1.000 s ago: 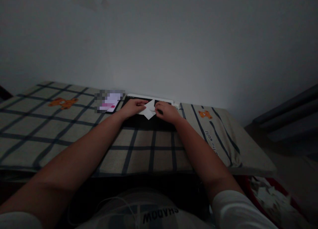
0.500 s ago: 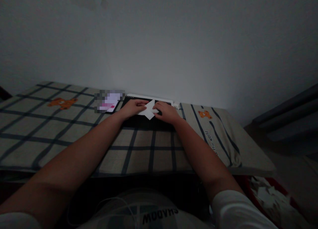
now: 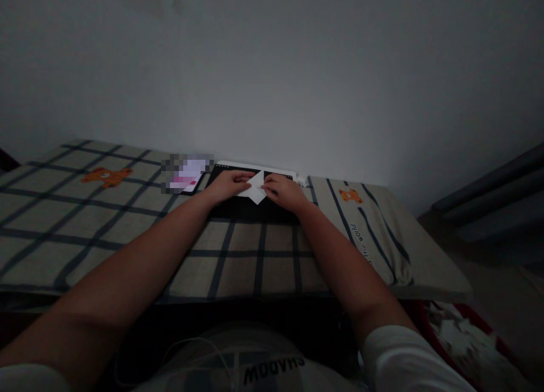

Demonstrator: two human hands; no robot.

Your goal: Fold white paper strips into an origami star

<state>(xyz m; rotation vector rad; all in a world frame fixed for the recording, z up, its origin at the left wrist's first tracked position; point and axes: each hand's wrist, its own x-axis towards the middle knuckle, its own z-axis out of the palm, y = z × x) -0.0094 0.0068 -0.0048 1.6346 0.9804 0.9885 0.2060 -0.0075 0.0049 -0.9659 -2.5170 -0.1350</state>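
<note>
A small piece of folded white paper lies over a black board or pad, with one corner pointing towards me. From the left, my left hand holds the paper's edge between thumb and fingers. My right hand is closed on its right side, fingertips pressed together on the paper near the middle. The exact folds under my fingers are too small to make out.
A lit tablet or phone, partly blurred, lies left of the board on the checked cloth. The wall rises right behind. Below the table's right end stands a red bin with crumpled white paper.
My right fingers have shifted slightly on the paper, and its right part sits flatter under them. My left hand has stayed in place.
</note>
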